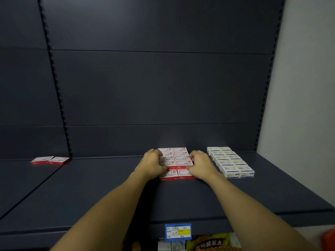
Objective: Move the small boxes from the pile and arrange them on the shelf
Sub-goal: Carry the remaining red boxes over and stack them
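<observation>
- Two small flat red and white cardboard boxes [50, 160] lie side by side far to the left, on the next dark shelf board, close to the back wall.
- A tall dark metal post with little slots [54, 77] goes up the wall just behind them.
- The big dark blue-grey metal shelf [90, 192] is smooth and flat. Most of it is bare.
- The left hand [151, 164] presses on the left side of the red and white box block. Its fingers curl over the edge of the boxes.
- The block of small red and white cardboard boxes [178, 157] sits in the middle of the shelf, against the back wall. It is two boxes wide. I count about ten tops, and the front pair sits lower than the rest. The hands hide some edges, so the count is not sure.
- The right hand [199, 164] presses on the right side of the same block. Its fingers curl and pinch the box edge.
- Both bare arms reach in from the bottom and cover part of the shelf.
- A blue and yellow paper price tag [178, 231] hangs on the front lip of the shelf, between the arms.
- A yellow crinkly snack bag [208, 243] peeks out under it.
- About ten small white cardboard boxes with blue stripes [230, 161] stand in two neat rows to the right, near the red block but not touching it.
- A plain pale wall [304, 87] is at the far right.
</observation>
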